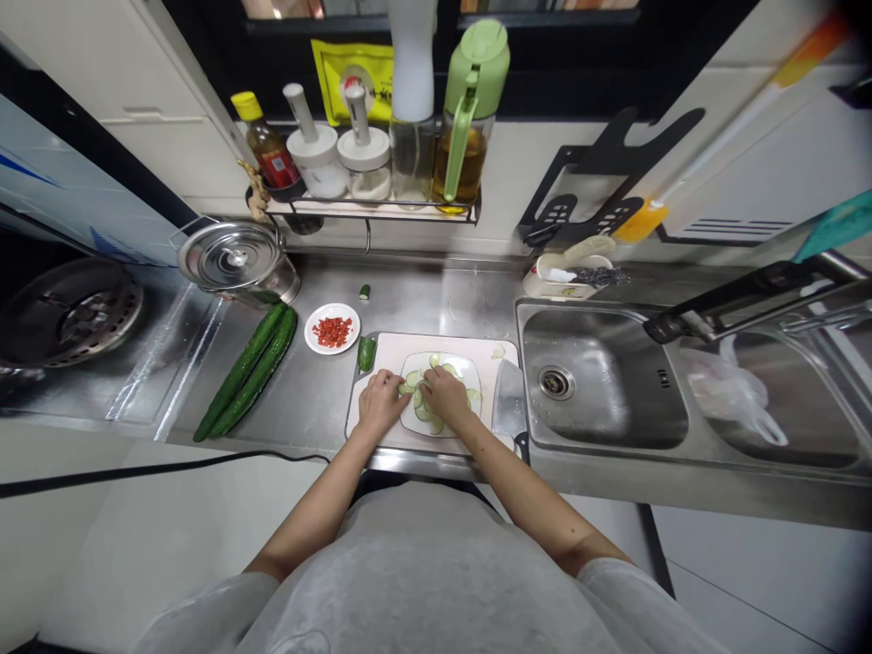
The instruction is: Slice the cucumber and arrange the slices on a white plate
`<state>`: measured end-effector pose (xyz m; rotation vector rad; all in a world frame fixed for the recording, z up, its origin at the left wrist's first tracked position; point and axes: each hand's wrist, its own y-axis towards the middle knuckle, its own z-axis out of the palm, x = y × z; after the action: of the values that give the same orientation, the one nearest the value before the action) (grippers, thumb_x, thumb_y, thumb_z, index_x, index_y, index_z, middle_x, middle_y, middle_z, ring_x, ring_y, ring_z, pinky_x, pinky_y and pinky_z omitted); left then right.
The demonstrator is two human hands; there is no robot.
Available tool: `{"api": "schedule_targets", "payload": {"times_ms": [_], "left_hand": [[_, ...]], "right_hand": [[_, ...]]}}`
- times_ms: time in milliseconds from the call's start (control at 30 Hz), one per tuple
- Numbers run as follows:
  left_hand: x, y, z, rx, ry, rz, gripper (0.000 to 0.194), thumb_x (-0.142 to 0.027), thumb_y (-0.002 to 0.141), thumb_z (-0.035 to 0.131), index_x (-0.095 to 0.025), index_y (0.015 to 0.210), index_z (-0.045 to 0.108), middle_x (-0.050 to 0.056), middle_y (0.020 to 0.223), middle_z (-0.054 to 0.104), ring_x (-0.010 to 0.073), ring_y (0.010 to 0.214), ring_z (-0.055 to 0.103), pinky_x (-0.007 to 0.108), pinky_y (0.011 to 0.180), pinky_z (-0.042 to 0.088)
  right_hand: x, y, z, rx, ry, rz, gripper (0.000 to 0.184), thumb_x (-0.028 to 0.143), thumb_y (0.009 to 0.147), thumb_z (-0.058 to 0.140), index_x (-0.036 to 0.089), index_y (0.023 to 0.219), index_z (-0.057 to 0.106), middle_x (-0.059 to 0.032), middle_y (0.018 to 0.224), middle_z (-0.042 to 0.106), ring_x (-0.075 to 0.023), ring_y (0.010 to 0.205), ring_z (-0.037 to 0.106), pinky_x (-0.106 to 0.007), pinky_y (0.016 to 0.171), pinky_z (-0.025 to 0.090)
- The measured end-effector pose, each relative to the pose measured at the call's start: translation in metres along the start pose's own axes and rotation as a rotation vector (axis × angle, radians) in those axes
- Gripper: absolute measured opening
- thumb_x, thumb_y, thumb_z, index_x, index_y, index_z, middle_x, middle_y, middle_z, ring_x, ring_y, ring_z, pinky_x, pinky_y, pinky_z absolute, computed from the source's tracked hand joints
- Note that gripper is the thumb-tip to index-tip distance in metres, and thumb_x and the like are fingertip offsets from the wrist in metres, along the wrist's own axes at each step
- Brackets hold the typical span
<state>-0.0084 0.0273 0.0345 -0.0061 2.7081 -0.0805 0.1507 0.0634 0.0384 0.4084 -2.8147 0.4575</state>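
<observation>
A white square plate (470, 367) rests on the pale cutting board (470, 345), with several thin cucumber slices (423, 413) spread over it. At the plate's left edge, my left hand (381, 400) pinches a cucumber slice (407, 389) between thumb and fingers. My right hand (446, 395) reaches over the plate's middle, its fingers bent and closed on a cucumber slice, largely hidden beneath them. On the board's right side lies a cleaver (508, 400), its handle toward me. A cut cucumber piece (366, 353) sits at the board's upper left corner.
Two whole cucumbers (249, 372) and a small plate of chopped red pieces (332, 331) lie to the left. Behind them stands a lidded steel pot (238, 259). A seasoning rack (381, 211) hangs above the counter. The double sink (606, 381) is at right, a gas burner (74, 309) far left.
</observation>
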Motion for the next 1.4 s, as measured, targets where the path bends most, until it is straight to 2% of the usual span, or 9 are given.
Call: {"api": "schedule_targets", "payload": {"times_ms": [133, 267, 400, 500, 600, 867, 1067, 1233, 1400], "left_hand": [[0.0, -0.001, 0.002, -0.002, -0.02, -0.009, 0.023, -0.038, 0.08, 0.063, -0.026, 0.099, 0.065, 0.005, 0.103, 0.056, 0.0202, 0.098, 0.052, 0.029, 0.077, 0.043], [0.0, -0.001, 0.0, -0.008, -0.069, -0.033, 0.028, -0.04, 0.078, 0.064, -0.026, 0.103, 0.064, 0.005, 0.103, 0.056, 0.0205, 0.099, 0.053, 0.03, 0.079, 0.043], [0.004, -0.003, -0.002, -0.075, -0.09, -0.046, 0.027, -0.037, 0.08, 0.062, -0.025, 0.105, 0.064, 0.006, 0.105, 0.056, 0.0213, 0.101, 0.051, 0.032, 0.085, 0.043], [0.006, -0.004, 0.0, -0.099, -0.086, 0.041, 0.022, -0.032, 0.085, 0.056, -0.025, 0.103, 0.066, 0.007, 0.107, 0.055, 0.0212, 0.101, 0.05, 0.032, 0.088, 0.041], [0.005, -0.004, 0.004, -0.057, -0.089, 0.145, 0.021, -0.031, 0.085, 0.055, -0.026, 0.1, 0.068, 0.007, 0.112, 0.052, 0.0218, 0.103, 0.048, 0.034, 0.09, 0.041], [-0.005, 0.001, 0.009, -0.022, -0.058, 0.241, 0.021, -0.026, 0.085, 0.054, -0.03, 0.099, 0.07, 0.007, 0.12, 0.049, 0.024, 0.113, 0.042, 0.04, 0.095, 0.036], [-0.003, 0.001, 0.011, -0.04, -0.071, 0.254, 0.027, -0.025, 0.086, 0.053, -0.031, 0.108, 0.068, 0.007, 0.125, 0.047, 0.0244, 0.115, 0.04, 0.042, 0.096, 0.036], [-0.006, 0.002, 0.011, -0.019, -0.038, 0.275, 0.03, -0.025, 0.085, 0.054, -0.031, 0.112, 0.066, 0.007, 0.131, 0.044, 0.0263, 0.119, 0.038, 0.045, 0.099, 0.034], [-0.01, 0.006, 0.011, -0.035, -0.054, 0.288, 0.031, -0.026, 0.084, 0.054, -0.032, 0.113, 0.066, 0.007, 0.134, 0.043, 0.028, 0.121, 0.036, 0.047, 0.101, 0.033]], "right_hand": [[0.001, -0.002, 0.0, -0.015, 0.007, 0.0, 0.022, 0.03, 0.093, 0.042, 0.019, 0.101, 0.058, -0.0096, 0.104, 0.06, -0.0196, 0.094, 0.052, -0.025, 0.065, 0.037], [-0.005, -0.002, -0.004, -0.088, 0.061, 0.029, 0.023, 0.03, 0.093, 0.042, 0.019, 0.101, 0.06, -0.008, 0.101, 0.062, -0.0181, 0.09, 0.054, -0.024, 0.064, 0.035], [-0.03, -0.006, -0.019, -0.254, 0.208, 0.136, 0.028, 0.032, 0.092, 0.039, 0.019, 0.103, 0.061, -0.0059, 0.098, 0.064, -0.0157, 0.082, 0.056, -0.024, 0.065, 0.035], [-0.055, -0.014, -0.031, -0.368, 0.301, 0.205, 0.03, 0.035, 0.091, 0.039, 0.019, 0.101, 0.063, -0.0051, 0.09, 0.065, -0.016, 0.077, 0.056, -0.026, 0.065, 0.035], [-0.072, -0.025, -0.035, -0.418, 0.344, 0.231, 0.029, 0.035, 0.089, 0.041, 0.018, 0.096, 0.064, -0.0048, 0.083, 0.065, -0.0171, 0.076, 0.056, -0.026, 0.067, 0.036], [-0.071, -0.047, -0.017, -0.381, 0.371, 0.242, 0.028, 0.034, 0.087, 0.042, 0.019, 0.095, 0.064, -0.0043, 0.082, 0.065, -0.0169, 0.076, 0.057, -0.026, 0.067, 0.037], [-0.069, -0.056, -0.018, -0.324, 0.293, 0.234, 0.028, 0.032, 0.09, 0.042, 0.019, 0.103, 0.063, -0.005, 0.09, 0.064, -0.017, 0.081, 0.056, -0.026, 0.068, 0.036], [-0.054, -0.05, -0.017, -0.223, 0.085, 0.083, 0.027, 0.031, 0.091, 0.045, 0.023, 0.108, 0.064, -0.0081, 0.1, 0.061, -0.0218, 0.095, 0.048, -0.029, 0.076, 0.036], [-0.037, -0.033, -0.011, -0.154, 0.001, 0.067, 0.026, 0.03, 0.091, 0.046, 0.022, 0.107, 0.064, -0.01, 0.102, 0.058, -0.0237, 0.096, 0.045, -0.031, 0.077, 0.035]]}}
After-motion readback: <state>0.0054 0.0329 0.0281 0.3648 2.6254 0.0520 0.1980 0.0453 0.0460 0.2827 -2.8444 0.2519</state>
